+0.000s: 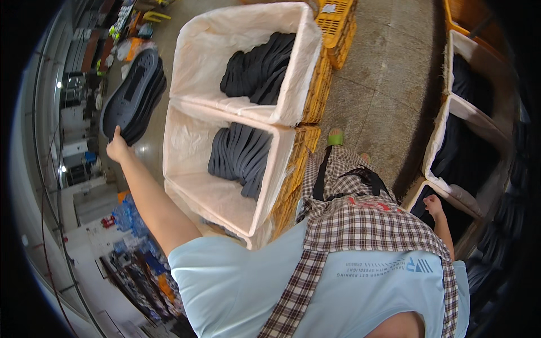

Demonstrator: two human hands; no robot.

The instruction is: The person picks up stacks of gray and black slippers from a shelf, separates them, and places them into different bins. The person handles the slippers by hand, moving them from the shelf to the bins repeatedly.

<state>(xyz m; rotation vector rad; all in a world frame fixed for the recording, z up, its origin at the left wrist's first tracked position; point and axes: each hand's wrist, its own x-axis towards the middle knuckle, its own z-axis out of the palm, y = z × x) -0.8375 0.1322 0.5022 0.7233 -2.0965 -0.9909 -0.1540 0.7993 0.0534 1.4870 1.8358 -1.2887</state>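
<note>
Held out at arm's length on the left, my left hand (118,147) is closed round the near end of a small stack of dark grey shoe soles (135,93). The top sole shows its recessed face, and more soles lie under it. Over on the right, my right hand (433,205) has its fingers curled in, with nothing seen in them. It hangs over a lined crate with dark contents (420,208). Between my arms, many dark soles stand packed on edge in a near lined crate (186,169) and a far lined crate (194,45).
Yellow plastic crates (337,34) stand beyond the lined ones. More lined crates of dark soles (463,149) form a row at right. A concrete floor aisle (377,73) runs between the rows, with my green shoe (335,137) on it. Blue bags (131,217) lie at far left.
</note>
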